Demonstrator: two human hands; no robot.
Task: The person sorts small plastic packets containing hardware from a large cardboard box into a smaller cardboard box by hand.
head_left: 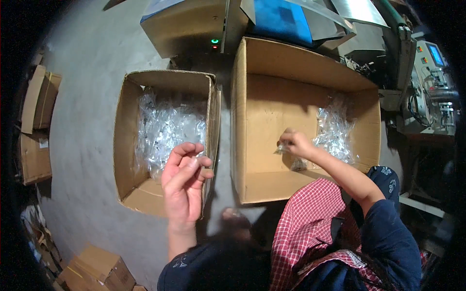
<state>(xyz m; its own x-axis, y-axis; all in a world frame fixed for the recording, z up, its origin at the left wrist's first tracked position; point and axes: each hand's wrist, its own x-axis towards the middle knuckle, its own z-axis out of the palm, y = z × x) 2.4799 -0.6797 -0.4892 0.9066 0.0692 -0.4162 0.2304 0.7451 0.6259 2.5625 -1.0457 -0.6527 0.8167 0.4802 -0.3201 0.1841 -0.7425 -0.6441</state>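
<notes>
the right hand (295, 143) pinches a small clear packet (281, 149) over the big carton (252, 121); the left hand (185, 182), fingers half curled, pinches another. best lower it gently onto the pile (335, 133).

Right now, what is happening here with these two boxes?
A person sits over two open cardboard boxes on a grey floor. The left hand is raised above the left box, pinching a small clear packet. The right hand reaches into the right box, holding another clear packet beside a pile of clear packets.
</notes>
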